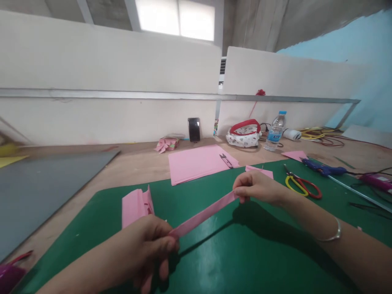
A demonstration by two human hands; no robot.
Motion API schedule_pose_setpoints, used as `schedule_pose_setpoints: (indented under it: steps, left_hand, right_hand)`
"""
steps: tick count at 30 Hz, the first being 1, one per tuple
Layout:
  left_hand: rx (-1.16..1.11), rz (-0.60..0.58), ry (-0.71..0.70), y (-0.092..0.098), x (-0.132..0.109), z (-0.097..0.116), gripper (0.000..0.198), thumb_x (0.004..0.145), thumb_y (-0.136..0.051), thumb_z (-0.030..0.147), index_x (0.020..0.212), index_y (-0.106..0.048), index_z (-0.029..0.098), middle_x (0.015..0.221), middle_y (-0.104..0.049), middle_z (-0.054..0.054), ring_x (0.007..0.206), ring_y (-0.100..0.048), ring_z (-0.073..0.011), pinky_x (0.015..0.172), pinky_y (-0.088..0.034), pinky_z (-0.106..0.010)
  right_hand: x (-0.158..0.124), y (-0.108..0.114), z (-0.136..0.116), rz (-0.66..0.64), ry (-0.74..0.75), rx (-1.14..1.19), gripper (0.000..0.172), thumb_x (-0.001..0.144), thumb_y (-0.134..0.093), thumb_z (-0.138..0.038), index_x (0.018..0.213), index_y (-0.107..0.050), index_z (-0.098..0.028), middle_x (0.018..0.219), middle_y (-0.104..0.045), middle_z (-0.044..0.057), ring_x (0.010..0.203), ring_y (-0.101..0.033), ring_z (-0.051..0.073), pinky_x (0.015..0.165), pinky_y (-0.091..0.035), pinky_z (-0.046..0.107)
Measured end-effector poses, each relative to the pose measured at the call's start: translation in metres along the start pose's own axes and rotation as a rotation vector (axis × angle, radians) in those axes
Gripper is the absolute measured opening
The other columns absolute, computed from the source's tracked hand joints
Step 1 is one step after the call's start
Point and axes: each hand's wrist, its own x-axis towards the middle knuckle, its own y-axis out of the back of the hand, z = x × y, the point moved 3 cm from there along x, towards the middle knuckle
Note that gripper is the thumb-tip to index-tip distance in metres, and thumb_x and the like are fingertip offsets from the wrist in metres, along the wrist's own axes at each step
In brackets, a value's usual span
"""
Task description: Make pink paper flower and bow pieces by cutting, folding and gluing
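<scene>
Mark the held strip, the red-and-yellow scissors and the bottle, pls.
Strip (204, 214): head view, middle of its length, between the hands.
Scissors (296, 178): head view, where the handles meet.
Bottle (275, 136): head view, on its label.

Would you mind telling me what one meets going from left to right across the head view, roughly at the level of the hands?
Grey board → left hand → pink paper strip → right hand → red-and-yellow-handled scissors → purple object at the right edge.

blk phone by wht panel, red/wht pouch, blue-capped water btl
</scene>
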Motion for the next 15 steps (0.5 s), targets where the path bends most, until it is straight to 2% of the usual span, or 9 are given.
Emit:
schedule_pose_setpoints:
  steps: [4, 7, 9, 10, 12, 15]
  left_hand:
    - [-0.018, -0.007, 0.013, -0.002, -0.003, 0.010, 0.031, 0.081, -0.047, 0.045, 0.077, -0.058, 0.016, 0.059, -0.069, -0.003, 0.030, -0.047, -0.0054, 0.030, -0.025, -0.014]
    - [-0.109, -0.061, -0.002, -0.024, -0.004, 0.016, 0.027, 0.078, -0.048, 0.044, 0.080, -0.056, 0.018, 0.045, -0.062, 0.003, 0.024, -0.042, -0.0071, 0.027, -0.028, -0.016]
    - [-0.228, -0.019, -0.106, -0.041, 0.000, 0.020, 0.029, 0.079, -0.047, 0.044, 0.084, -0.056, 0.017, 0.042, -0.059, 0.004, 0.024, -0.038, -0.0054, 0.028, -0.026, -0.014]
    - [-0.290, 0.016, -0.147, -0.049, 0.004, 0.021, 0.031, 0.080, -0.044, 0.045, 0.087, -0.056, 0.017, 0.044, -0.060, 0.003, 0.027, -0.041, -0.0057, 0.030, -0.027, -0.014]
    - [-0.311, 0.059, -0.173, -0.061, 0.014, 0.020, 0.032, 0.083, -0.040, 0.043, 0.091, -0.055, 0.016, 0.050, -0.061, 0.002, 0.032, -0.044, -0.0057, 0.033, -0.029, -0.014]
    - [-0.298, 0.059, -0.172, -0.070, 0.026, 0.016, 0.027, 0.083, -0.043, 0.038, 0.086, -0.057, 0.014, 0.050, -0.060, 0.001, 0.033, -0.043, -0.0053, 0.033, -0.029, -0.014]
  right_hand:
    - [0.000, 0.006, -0.003, 0.056, 0.029, 0.071, 0.012, 0.073, -0.065, -0.023, 0.066, -0.066, -0.013, 0.048, -0.059, -0.001, 0.045, -0.047, 0.008, 0.045, -0.034, 0.021]
    - [-0.001, 0.010, -0.002, 0.131, 0.071, 0.179, 0.026, 0.075, -0.065, -0.037, 0.064, -0.063, -0.014, 0.042, -0.045, -0.005, 0.042, -0.037, 0.007, 0.044, -0.029, 0.021]
    - [0.000, 0.006, -0.001, 0.159, 0.126, 0.271, 0.040, 0.076, -0.060, -0.054, 0.063, -0.060, -0.016, 0.046, -0.037, -0.007, 0.045, -0.033, 0.007, 0.046, -0.030, 0.022]
    - [0.000, 0.001, 0.000, 0.154, 0.148, 0.340, 0.044, 0.075, -0.059, -0.059, 0.066, -0.060, -0.016, 0.049, -0.035, -0.007, 0.047, -0.032, 0.008, 0.048, -0.032, 0.023]
    - [-0.001, -0.014, 0.002, 0.123, 0.132, 0.508, 0.045, 0.071, -0.064, -0.059, 0.078, -0.064, -0.015, 0.057, -0.039, -0.005, 0.052, -0.037, 0.009, 0.052, -0.037, 0.024]
    - [-0.007, -0.039, 0.004, 0.112, -0.020, 0.740, 0.033, 0.069, -0.074, -0.043, 0.085, -0.069, -0.014, 0.071, -0.055, 0.001, 0.065, -0.051, 0.012, 0.063, -0.045, 0.025]
